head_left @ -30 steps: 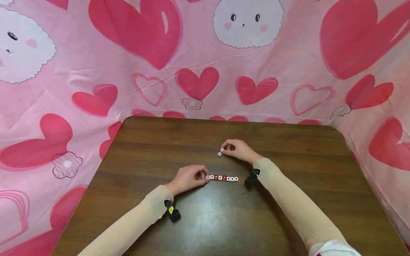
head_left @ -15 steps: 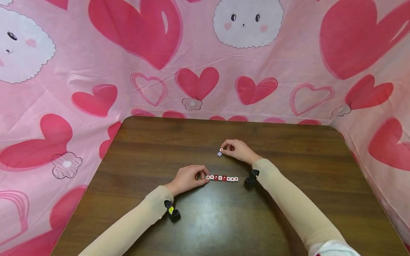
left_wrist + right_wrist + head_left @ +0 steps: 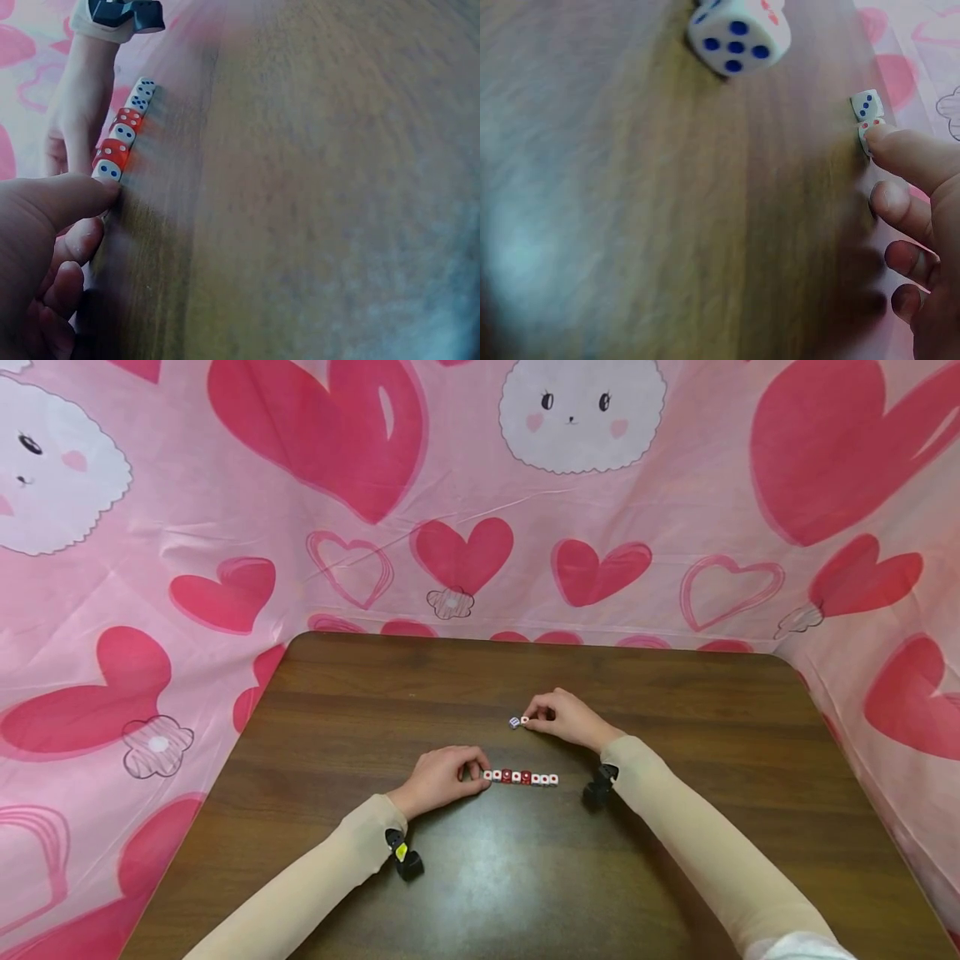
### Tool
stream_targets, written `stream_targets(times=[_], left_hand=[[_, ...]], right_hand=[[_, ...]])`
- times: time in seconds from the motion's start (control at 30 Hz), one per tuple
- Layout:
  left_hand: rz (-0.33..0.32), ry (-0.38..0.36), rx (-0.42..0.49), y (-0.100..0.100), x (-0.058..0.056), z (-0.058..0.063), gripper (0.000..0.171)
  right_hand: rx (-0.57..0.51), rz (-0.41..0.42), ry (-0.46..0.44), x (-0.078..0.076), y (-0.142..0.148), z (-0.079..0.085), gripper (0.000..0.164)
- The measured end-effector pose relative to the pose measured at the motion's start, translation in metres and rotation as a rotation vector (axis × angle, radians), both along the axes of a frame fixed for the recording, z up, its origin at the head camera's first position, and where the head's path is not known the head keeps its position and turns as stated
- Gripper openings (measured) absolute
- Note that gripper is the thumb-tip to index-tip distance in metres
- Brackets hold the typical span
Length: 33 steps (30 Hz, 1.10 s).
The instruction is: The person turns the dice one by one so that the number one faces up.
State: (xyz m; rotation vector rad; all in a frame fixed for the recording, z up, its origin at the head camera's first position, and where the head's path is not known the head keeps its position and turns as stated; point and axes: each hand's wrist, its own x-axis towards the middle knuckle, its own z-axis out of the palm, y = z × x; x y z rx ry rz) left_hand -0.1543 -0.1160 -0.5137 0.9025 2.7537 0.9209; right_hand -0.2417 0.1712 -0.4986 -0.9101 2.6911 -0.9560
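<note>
A straight row of white and red dice [image 3: 516,777] lies mid-table. At its left end my left hand [image 3: 441,781] pinches the end white die between thumb and index finger; in the left wrist view the thumb [image 3: 97,193] covers most of that end. Farther back, my right hand [image 3: 572,720] pinches a white die [image 3: 525,721] showing a red dot on top. Just left of it sits another white die [image 3: 513,722] with blue pips. The right wrist view shows these two close together, the fingertip over the held die [image 3: 865,139].
The brown wooden table [image 3: 360,693] has a pink heart-print cloth [image 3: 465,468] behind it and at its sides. Each wrist wears a black camera, the left one [image 3: 408,865] near the table's middle. A row die [image 3: 739,37] looms large in the right wrist view.
My right hand has come slightly right and down with its die, from above the blue-pipped die to beside it on the right. The left hand and the row stay put.
</note>
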Motion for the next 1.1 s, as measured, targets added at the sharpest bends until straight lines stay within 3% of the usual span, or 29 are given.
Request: stream_targets(times=[0.27, 0.57, 0.87, 1.1], left_hand=[[0.000, 0.017, 0.006, 0.000, 0.000, 0.001, 0.012], [0.000, 0.015, 0.010, 0.000, 0.001, 0.000, 0.012], [-0.001, 0.017, 0.004, 0.000, 0.001, -0.002, 0.011], [-0.002, 0.013, 0.004, 0.001, 0.002, 0.000, 0.012]], right_hand=[[0.015, 0.005, -0.024, 0.012, 0.012, 0.000, 0.007], [0.000, 0.008, 0.029, 0.034, 0.026, -0.002, 0.007], [0.007, -0.006, -0.020, 0.055, 0.043, -0.006, 0.009], [-0.015, 0.012, 0.066, 0.072, 0.051, -0.006, 0.011]])
